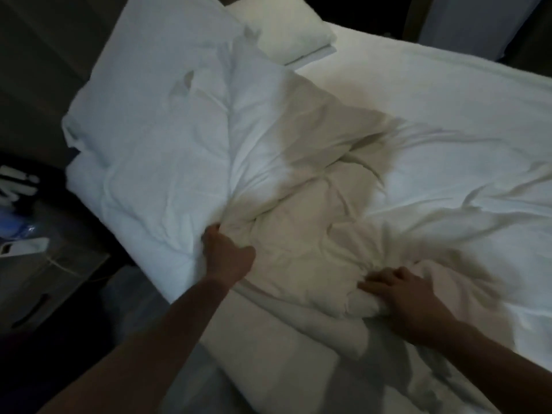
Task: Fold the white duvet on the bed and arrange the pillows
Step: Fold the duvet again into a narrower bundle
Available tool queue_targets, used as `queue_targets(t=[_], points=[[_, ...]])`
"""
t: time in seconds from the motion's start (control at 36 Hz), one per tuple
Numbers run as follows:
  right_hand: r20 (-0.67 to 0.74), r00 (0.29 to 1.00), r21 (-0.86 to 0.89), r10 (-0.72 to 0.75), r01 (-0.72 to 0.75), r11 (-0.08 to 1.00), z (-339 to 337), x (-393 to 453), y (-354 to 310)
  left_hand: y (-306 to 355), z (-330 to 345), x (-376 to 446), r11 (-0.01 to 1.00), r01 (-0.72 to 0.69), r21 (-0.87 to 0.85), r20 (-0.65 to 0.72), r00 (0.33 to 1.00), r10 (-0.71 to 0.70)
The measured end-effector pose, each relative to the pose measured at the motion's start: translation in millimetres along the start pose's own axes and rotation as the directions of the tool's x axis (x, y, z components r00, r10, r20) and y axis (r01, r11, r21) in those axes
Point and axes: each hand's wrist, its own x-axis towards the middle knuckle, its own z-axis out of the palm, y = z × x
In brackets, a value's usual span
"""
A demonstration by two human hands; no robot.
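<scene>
I've got my left hand (227, 252) gripping a duvet (268, 180) fold, my right hand (400, 291) seemingly clutching bunched cloth, gathering it beside the pillow (286, 28) for folding.

Well to the left of the hands, off the bed's edge, a dim desk (44, 282) carries a white phone-like slab (24, 245), a crumpled blue wrapper (15, 227) and several blurred white sticks (18, 183) beyond it.
</scene>
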Motion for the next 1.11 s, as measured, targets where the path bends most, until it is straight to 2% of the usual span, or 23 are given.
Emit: queue_targets(t=[0.03, 0.06, 0.08, 0.11, 0.14, 0.19, 0.28, 0.33, 0.36, 0.42, 0.47, 0.53, 0.56, 0.61, 0.67, 0.75, 0.83, 0.89, 0.94, 1.0, 1.11], points=[[-0.004, 1.000, 0.029, 0.027, -0.026, 0.999, 0.5, 2.6, -3.6, 18.5, -4.6, 3.4, 0.993, -0.120, 0.004, -0.108, 0.987, 0.120], [-0.006, 0.998, 0.053, 0.055, -0.054, 0.997, -0.6, 6.4, -7.0, 38.7, -6.3, 9.9, 0.966, -0.260, 0.013, -0.210, 0.943, 0.256], [-0.005, 0.997, 0.065, 0.081, -0.081, 0.995, -1.3, 11.2, -8.3, 59.8, -8.0, 16.5, 0.927, -0.370, 0.055, -0.243, 0.896, 0.372], [0.003, 0.994, 0.080, 0.109, -0.108, 0.991, -2.2, 15.7, -8.8, 83.0, -8.2, 23.2, 0.897, -0.437, 0.063, -0.217, 0.872, 0.439], [0.011, 0.991, 0.107, 0.136, -0.137, 0.985, -3.2, 19.2, -9.8, 101.9, -3.5, 35.0, 0.886, -0.450, 0.112, -0.141, 0.875, 0.463], [0.006, 0.984, 0.136, 0.177, -0.176, 0.975, -1.5, 25.6, -12.5, 128.9, 12.8, 61.6, 0.863, -0.427, 0.270, 0.077, 0.903, 0.422], [-0.005, 0.969, 0.101, 0.248, -0.246, 0.964, 3.4, 31.7, -22.1, 141.0, 44.3, 94.9, 0.780, -0.367, 0.506, 0.353, 0.914, 0.202], [-0.008, 0.951, 0.060, 0.309, -0.308, 0.950, 6.2, 35.4, -29.4, 136.9, 59.2, 111.1, 0.748, -0.372, 0.550, 0.401, 0.903, 0.154], [-0.033, 0.943, 0.025, 0.330, -0.329, 0.944, 7.1, 37.0, -33.1, 136.0, 62.8, 115.1, 0.743, -0.383, 0.550, 0.377, 0.907, 0.188], [-0.095, 0.933, -0.059, 0.346, -0.353, 0.934, 10.4, 40.5, -38.1, 141.6, 62.5, 116.1, 0.793, -0.352, 0.497, 0.266, 0.932, 0.247], [-0.132, 0.926, -0.094, 0.354, -0.367, 0.926, 12.2, 44.1, -40.3, 158.8, 46.9, 114.6, 0.880, -0.332, 0.339, 0.196, 0.940, 0.280], [-0.121, 0.924, -0.038, 0.363, -0.369, 0.929, 13.4, 49.6, -36.7, 174.6, 13.1, 122.2, 0.942, -0.334, 0.041, 0.161, 0.932, 0.324], [-0.117, 0.920, 0.032, 0.373, -0.372, 0.928, 12.2, 52.2, -32.4, 180.7, -9.7, 131.0, 0.938, -0.329, -0.111, 0.105, 0.934, 0.340], [-0.118, 0.904, 0.194, 0.411, -0.385, 0.902, 5.2, 54.4, -25.2, 179.5, -62.1, 157.1, 0.892, -0.282, -0.354, -0.046, 0.958, 0.284], [-0.171, 0.887, 0.273, 0.428, -0.375, 0.886, -4.0, 50.7, -24.2, 164.5, -115.3, 172.6, 0.766, -0.142, -0.627, -0.131, 0.988, 0.077], [-0.234, 0.851, 0.276, 0.471, -0.407, 0.871, -15.0, 39.9, -30.9, 103.8, -156.5, 180.5, 0.570, 0.082, -0.818, -0.064, 0.971, -0.231], [-0.189, 0.872, 0.157, 0.452, -0.427, 0.890, -17.4, 33.9, -37.1, 26.5, -155.4, 171.0, 0.507, 0.329, -0.796, 0.045, 0.869, -0.493], [-0.146, 0.892, 0.067, 0.429, -0.423, 0.904, -18.0, 34.8, -40.8, -21.8, -144.7, 160.2, 0.524, 0.460, -0.717, 0.098, 0.811, -0.577], [-0.110, 0.898, 0.035, 0.426, -0.425, 0.905, -18.5, 37.4, -42.9, -59.5, -130.2, 145.6, 0.545, 0.580, -0.605, 0.207, 0.776, -0.596], [-0.104, 0.898, 0.019, 0.428, -0.428, 0.903, -16.3, 39.2, -44.3, -79.0, -119.7, 133.9, 0.612, 0.640, -0.464, 0.271, 0.760, -0.590], [-0.163, 0.896, 0.046, 0.414, -0.412, 0.910, -11.6, 41.2, -47.1, -72.6, -110.3, 137.4, 0.673, 0.598, -0.435, 0.271, 0.800, -0.536]])
